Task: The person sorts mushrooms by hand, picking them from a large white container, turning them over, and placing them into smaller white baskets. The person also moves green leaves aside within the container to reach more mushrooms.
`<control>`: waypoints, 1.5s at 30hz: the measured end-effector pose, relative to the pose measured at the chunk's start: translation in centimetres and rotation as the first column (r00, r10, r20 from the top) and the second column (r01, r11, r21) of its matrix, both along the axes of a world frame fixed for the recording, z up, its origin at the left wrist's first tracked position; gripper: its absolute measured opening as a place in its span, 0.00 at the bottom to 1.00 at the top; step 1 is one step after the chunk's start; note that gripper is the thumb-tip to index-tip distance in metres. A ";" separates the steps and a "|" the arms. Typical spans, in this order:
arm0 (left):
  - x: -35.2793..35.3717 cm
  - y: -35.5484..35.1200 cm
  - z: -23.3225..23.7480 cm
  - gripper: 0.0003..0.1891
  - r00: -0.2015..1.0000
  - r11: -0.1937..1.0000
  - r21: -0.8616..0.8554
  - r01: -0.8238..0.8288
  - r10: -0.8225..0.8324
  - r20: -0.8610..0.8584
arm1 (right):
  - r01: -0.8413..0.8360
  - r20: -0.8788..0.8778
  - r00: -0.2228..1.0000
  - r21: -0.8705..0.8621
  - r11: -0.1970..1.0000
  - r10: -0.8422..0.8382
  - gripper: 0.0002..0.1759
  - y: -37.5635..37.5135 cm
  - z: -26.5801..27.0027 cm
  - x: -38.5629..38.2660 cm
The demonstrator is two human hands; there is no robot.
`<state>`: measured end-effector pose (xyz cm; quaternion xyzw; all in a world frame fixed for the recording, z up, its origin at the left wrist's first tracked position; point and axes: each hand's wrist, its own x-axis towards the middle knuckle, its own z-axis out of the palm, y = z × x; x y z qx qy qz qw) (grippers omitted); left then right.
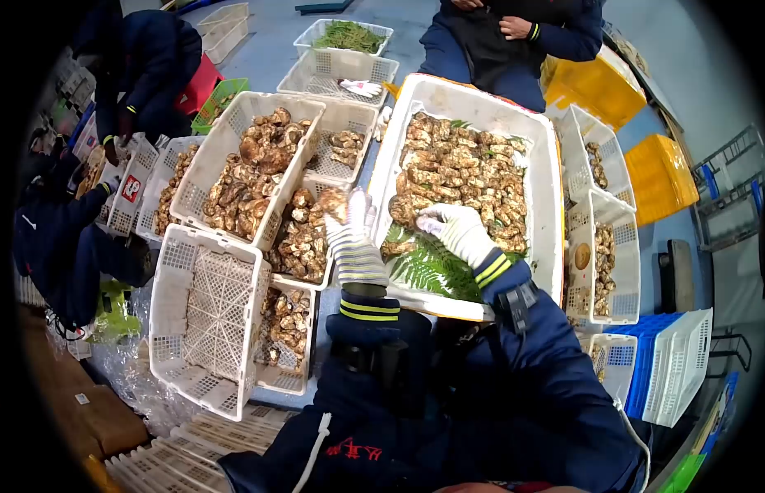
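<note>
My left hand (pixel 355 242), in a striped white glove, is raised over the left rim of the white foam box (pixel 547 238). A slightly blurred brown mushroom (pixel 333 204) is held at its fingertips. My right hand (pixel 463 234), in a white glove, reaches into the foam box with bent fingers gripping a mushroom (pixel 403 209) at the left end of a row. Rows of packed mushrooms (pixel 460 168) fill the far part of the box. Green fern leaves (pixel 436 267) line its near part, with one mushroom (pixel 397 246) lying on them at the left.
White crates of mushrooms stand to my left, including a large crate (pixel 178 193) and a smaller one (pixel 304 246). A tilted crate (pixel 210 308) shows its bare lattice bottom. More crates (pixel 603 255) line the right. A person (pixel 514 49) sits opposite; others work at left.
</note>
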<state>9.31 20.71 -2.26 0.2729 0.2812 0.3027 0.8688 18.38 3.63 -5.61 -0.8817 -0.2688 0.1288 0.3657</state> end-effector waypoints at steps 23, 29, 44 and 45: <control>0.6 5.1 -6.4 0.27 0.593 0.356 0.855 -0.377 0.802 -0.072 | -0.242 -0.064 0.970 -0.299 0.923 0.233 0.19 2.5 -7.4 2.0; 0.7 6.2 -9.2 0.15 0.871 0.670 0.631 -0.391 0.491 0.019 | -0.382 0.088 0.847 -0.585 0.715 0.524 0.22 4.1 -9.6 0.3; 0.1 3.7 -8.9 0.19 0.845 0.029 0.946 0.322 0.441 -0.301 | -0.004 0.447 0.894 -0.023 1.000 0.014 0.25 0.9 -0.8 -0.5; 0.3 3.6 -9.0 0.19 0.884 0.017 0.957 0.288 0.379 -0.273 | -0.019 0.454 0.891 0.010 1.000 0.012 0.24 0.7 -0.4 -0.6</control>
